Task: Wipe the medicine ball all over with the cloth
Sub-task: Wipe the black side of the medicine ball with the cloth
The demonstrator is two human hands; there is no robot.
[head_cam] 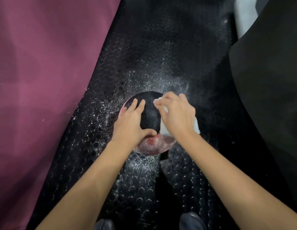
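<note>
The head view looks straight down on the medicine ball [150, 113], which sits on a black studded floor mat [144, 52] dusted with white powder [144, 163] all around the ball. The ball's top is dark; its near side shows a pinkish-red patch, partly hidden under both wrists. The left hand [129, 120] lies flat on the ball's left side, fingers straight and spread, thumb stretched toward the ball's near edge. The right hand [176, 113] rests on the ball's right side, fingers curled around a white cloth [163, 128]; most of the cloth is covered by the hand, only bits showing at the fingertips and beneath the palm. Left of the ball hangs a maroon fabric [44, 63], cut off by the frame. Right of it is a black shape [269, 80], hard to identify. Two dark shoe tips [191, 220] sit nearest the camera, below the ball.
</note>
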